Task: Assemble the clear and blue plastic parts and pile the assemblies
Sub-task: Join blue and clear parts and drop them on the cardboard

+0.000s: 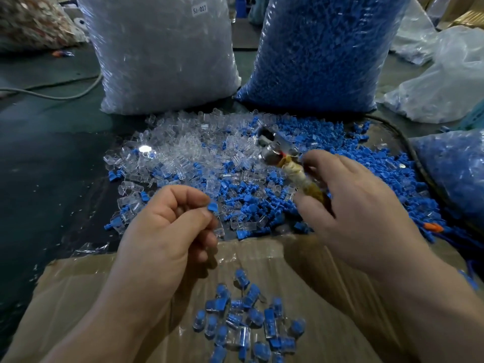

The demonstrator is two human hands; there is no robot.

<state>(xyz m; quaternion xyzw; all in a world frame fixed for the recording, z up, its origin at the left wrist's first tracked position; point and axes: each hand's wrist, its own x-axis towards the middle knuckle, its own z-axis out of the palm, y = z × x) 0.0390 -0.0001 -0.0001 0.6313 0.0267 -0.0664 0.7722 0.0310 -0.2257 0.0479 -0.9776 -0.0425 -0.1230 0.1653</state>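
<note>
My left hand (167, 226) pinches a clear shell with a blue insert (215, 213) between thumb and fingers, over the cardboard's far edge. My right hand (358, 205) grips a small hammer (288, 166) by its cloth-wrapped handle, the metal head raised over the loose parts. Loose clear parts (183, 150) and loose blue parts (327, 142) lie mixed on the dark table. A pile of finished assemblies (246, 320) rests on the cardboard sheet (78, 297) close to me.
A big bag of clear parts (162, 53) and a big bag of blue parts (322, 48) stand behind the loose heap. Another blue-filled bag (455, 174) sits at the right. Crumpled plastic bags (445, 82) lie far right; a grey cable (52, 94) runs at the left.
</note>
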